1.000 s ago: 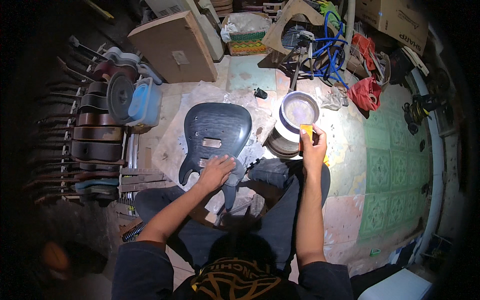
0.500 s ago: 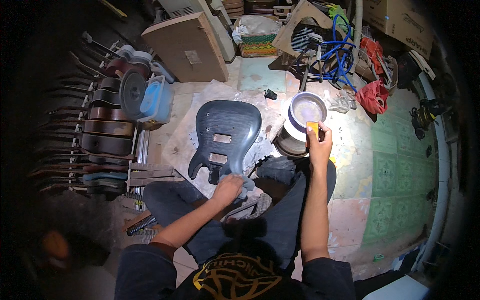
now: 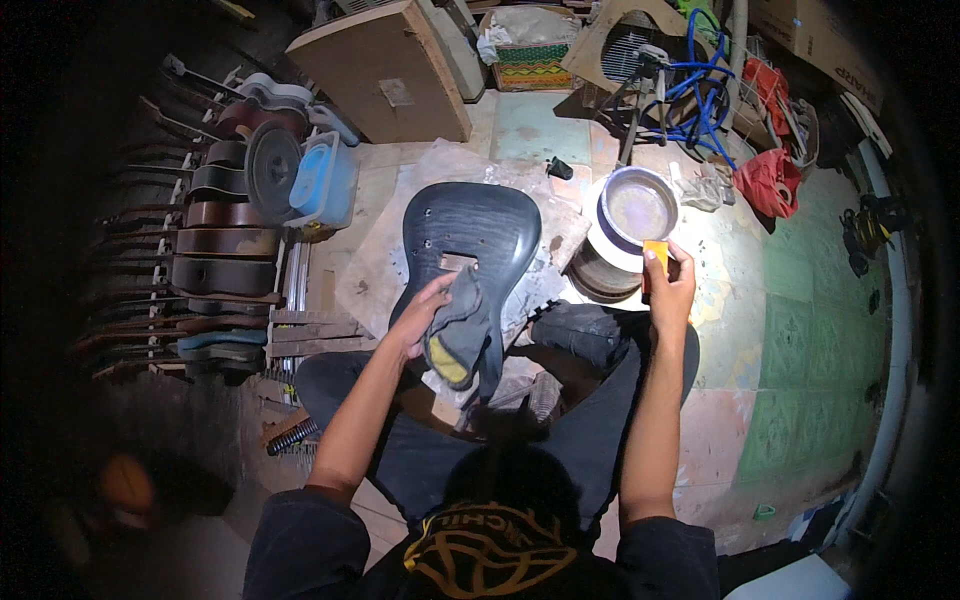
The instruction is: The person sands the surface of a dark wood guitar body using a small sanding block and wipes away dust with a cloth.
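Observation:
A dark grey-black electric guitar body (image 3: pixel 480 212) lies flat in front of my crossed legs. My left hand (image 3: pixel 416 318) grips a grey cloth (image 3: pixel 462 318) with a yellow patch. The cloth hangs loosely over the near half of the body and hides its near cutout and neck end. Off to the right, my right hand (image 3: pixel 674 282) pinches a small orange-yellow block (image 3: pixel 656 250) with a dark side. It is held by the near rim of a round shallow pan (image 3: pixel 668 222), which rests on a pale cylindrical container (image 3: pixel 603 268).
A row of guitars (image 3: pixel 222 243) stands along the left, beside a clear plastic tub (image 3: pixel 340 185). A brown board (image 3: pixel 385 80) leans at the back. Blue hose (image 3: pixel 700 110) and a red bag (image 3: pixel 768 185) lie back right. A small black cup (image 3: pixel 560 168) sits beyond the body.
My left hand has moved forward from the guitar body's near end, and the bunched cloth now hangs unfolded over the body. My right hand still holds the block by the pan. The view has shifted slightly.

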`<action>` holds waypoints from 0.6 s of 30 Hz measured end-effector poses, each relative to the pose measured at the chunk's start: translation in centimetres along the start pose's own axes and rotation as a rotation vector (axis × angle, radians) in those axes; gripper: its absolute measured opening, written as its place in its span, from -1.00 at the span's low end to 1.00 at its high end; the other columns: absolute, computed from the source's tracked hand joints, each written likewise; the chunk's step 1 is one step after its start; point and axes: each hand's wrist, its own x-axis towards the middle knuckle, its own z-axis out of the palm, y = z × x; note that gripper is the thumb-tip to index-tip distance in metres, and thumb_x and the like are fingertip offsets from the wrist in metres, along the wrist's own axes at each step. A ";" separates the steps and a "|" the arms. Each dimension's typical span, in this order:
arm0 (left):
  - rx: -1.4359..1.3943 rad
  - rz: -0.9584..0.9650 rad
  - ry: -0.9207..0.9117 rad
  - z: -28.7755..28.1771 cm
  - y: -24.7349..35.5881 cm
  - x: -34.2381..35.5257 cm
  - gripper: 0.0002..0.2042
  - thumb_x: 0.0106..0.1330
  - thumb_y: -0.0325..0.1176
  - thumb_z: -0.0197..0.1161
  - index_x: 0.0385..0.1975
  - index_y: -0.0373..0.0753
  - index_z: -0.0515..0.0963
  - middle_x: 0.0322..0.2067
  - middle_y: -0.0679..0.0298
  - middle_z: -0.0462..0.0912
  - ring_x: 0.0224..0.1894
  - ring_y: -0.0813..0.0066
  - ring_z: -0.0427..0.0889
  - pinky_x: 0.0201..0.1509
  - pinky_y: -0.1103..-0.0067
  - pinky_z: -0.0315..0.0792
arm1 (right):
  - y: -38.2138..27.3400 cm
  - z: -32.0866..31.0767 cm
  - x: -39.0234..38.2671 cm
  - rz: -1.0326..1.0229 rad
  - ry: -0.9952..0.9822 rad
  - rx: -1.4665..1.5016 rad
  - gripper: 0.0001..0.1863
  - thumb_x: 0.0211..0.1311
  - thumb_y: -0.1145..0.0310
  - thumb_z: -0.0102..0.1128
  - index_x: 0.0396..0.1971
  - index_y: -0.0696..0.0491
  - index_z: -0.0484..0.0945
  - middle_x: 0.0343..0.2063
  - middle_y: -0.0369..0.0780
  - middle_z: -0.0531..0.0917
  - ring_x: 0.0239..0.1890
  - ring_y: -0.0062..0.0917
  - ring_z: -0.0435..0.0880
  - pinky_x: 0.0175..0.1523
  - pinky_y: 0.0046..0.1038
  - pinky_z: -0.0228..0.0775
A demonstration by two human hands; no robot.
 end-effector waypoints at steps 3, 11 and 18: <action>-0.151 0.069 -0.020 0.1 2.1 2.2 -0.48 0.36 -0.45 -0.04 0.36 -0.16 0.33 0.16 0.16 0.55 0.21 0.28 0.56 0.32 0.33 0.46 | -0.2 0.2 -0.1 0.063 -0.013 -0.044 -0.50 0.29 0.39 0.37 0.14 0.29 0.43 -0.04 -0.10 0.63 0.01 -0.50 0.60 0.15 -0.47 0.41; -0.345 0.629 0.318 5.4 7.8 14.7 -0.54 0.39 -0.51 0.06 0.30 -0.24 0.36 0.13 0.14 0.55 0.21 0.31 0.53 0.29 0.38 0.44 | -0.1 0.6 0.1 0.053 -0.034 -0.060 -0.52 0.31 0.45 0.33 0.16 0.28 0.41 -0.01 -0.10 0.62 0.04 -0.51 0.59 0.15 -0.50 0.41; 0.749 0.980 0.624 5.3 4.9 25.0 -0.67 0.23 -0.41 0.36 0.01 -0.25 0.59 0.01 0.04 0.60 0.08 0.06 0.56 0.22 0.31 0.40 | -1.4 2.0 -0.2 0.061 -0.054 -0.088 -0.53 0.31 0.47 0.34 0.15 0.28 0.42 -0.02 -0.12 0.63 0.03 -0.52 0.60 0.14 -0.49 0.42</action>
